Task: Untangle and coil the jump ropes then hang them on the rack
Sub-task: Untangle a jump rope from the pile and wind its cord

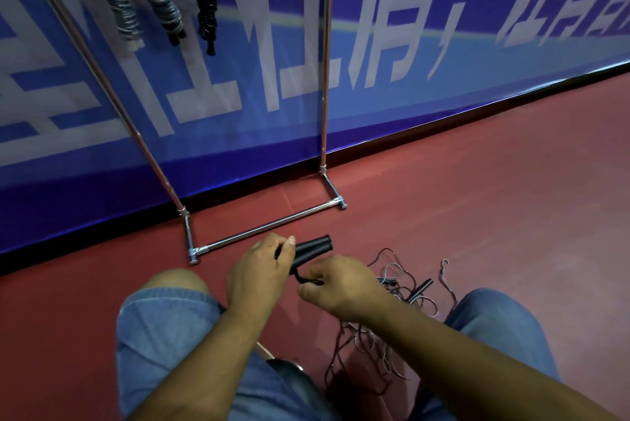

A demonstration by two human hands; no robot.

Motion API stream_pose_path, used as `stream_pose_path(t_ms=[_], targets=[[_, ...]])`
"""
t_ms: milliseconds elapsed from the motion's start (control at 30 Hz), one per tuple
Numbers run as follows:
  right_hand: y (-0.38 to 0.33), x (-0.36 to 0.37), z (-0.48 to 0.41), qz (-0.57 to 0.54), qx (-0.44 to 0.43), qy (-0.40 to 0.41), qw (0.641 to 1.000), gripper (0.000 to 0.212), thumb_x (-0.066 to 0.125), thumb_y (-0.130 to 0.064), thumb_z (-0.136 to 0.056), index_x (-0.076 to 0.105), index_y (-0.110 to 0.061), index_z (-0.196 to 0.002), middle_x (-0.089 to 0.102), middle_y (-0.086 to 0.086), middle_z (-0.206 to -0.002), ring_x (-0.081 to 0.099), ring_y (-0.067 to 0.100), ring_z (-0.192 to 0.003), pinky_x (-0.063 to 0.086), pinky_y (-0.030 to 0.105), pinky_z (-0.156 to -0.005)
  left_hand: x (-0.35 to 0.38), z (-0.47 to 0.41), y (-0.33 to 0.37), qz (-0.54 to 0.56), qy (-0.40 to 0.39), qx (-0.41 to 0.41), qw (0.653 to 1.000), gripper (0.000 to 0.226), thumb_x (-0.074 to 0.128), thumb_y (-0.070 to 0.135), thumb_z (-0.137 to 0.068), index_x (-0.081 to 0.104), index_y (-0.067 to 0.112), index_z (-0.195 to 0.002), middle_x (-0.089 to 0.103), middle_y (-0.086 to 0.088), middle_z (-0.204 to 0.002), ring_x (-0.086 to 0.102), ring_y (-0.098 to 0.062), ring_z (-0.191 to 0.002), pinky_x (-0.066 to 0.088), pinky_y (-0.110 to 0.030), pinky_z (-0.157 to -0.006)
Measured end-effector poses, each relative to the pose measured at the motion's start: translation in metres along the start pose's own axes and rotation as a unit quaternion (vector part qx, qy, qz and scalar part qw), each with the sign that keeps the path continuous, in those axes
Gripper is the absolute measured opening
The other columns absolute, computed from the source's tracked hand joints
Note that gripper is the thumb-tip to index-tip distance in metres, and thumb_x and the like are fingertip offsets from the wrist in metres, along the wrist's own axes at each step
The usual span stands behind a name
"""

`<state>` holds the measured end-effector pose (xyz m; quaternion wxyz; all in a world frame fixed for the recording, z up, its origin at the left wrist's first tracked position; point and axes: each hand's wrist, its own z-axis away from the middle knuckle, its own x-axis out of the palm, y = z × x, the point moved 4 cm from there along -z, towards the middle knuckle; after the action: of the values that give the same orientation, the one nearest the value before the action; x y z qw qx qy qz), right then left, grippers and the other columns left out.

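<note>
Head view is showing two smooth black cylindrical handles [315, 248] lying side by side in the left hand [260, 272], whose fingers are curling round their lower ends. The right hand [341, 289] is pinching the thin black cord [303, 277] leaving them. A tangle of thin wiry ropes [392, 304] is lying on the matte red floor [494, 199] between denim-clad legs [163, 325]. Three coiled ropes [163, 8] are hanging on the tubular metal rack [272, 229], which is standing against a blue banner [443, 55].

head-worn view, facing down, close above floor [477, 199]
</note>
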<state>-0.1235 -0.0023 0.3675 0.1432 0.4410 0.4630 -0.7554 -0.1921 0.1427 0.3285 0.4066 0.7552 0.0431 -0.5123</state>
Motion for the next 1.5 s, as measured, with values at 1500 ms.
stream_pose_path(t_ms=[1500], targets=[[0.057, 0.020, 0.003, -0.558, 0.164, -0.178, 0.794, 0.016, 0.066, -0.024, -0.093, 0.072, -0.009, -0.096, 0.055, 0.007, -0.072, 0.049, 0.012, -0.051, 0.039, 0.020, -0.045, -0.004, 0.027, 0.021, 0.409, -0.177, -0.031, 0.895, 0.053, 0.049, 0.051, -0.099, 0.077, 0.009, -0.086, 0.071, -0.020, -0.068, 0.065, -0.023, -0.059, 0.051, -0.029, -0.058]])
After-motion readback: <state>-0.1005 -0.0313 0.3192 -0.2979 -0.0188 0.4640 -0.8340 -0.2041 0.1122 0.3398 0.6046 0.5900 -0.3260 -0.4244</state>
